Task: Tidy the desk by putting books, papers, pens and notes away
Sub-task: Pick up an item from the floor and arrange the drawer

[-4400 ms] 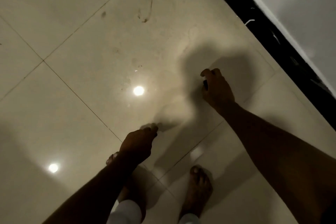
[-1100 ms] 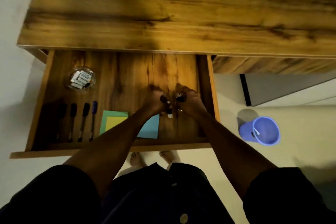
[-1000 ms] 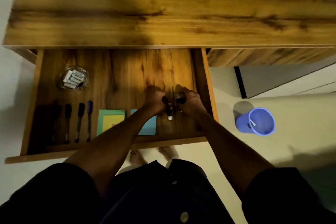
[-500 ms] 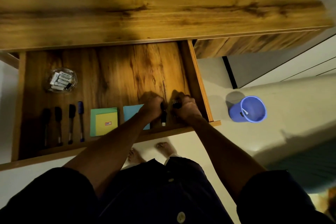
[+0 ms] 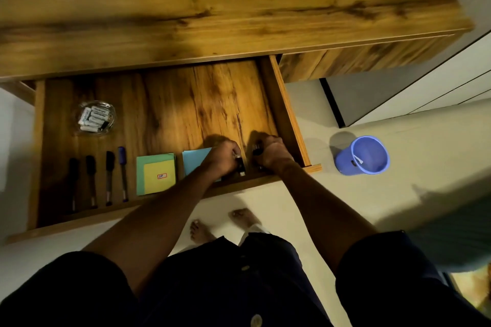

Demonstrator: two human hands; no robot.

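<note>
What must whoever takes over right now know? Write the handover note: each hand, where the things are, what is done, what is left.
Left hand: curled round a short dark item at the front right of the open drawer; too dim to identify.
Right hand: grips a second dark item right beside it.
In the drawer: four pens in a row at front left, green and yellow notes, blue notes partly under the left wrist, glass dish of batteries at back left.
Done: pens and notes laid out.
Left: probably set both items down, then shut the drawer.

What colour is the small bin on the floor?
The bin is periwinkle blue; the head view shows it.
</note>
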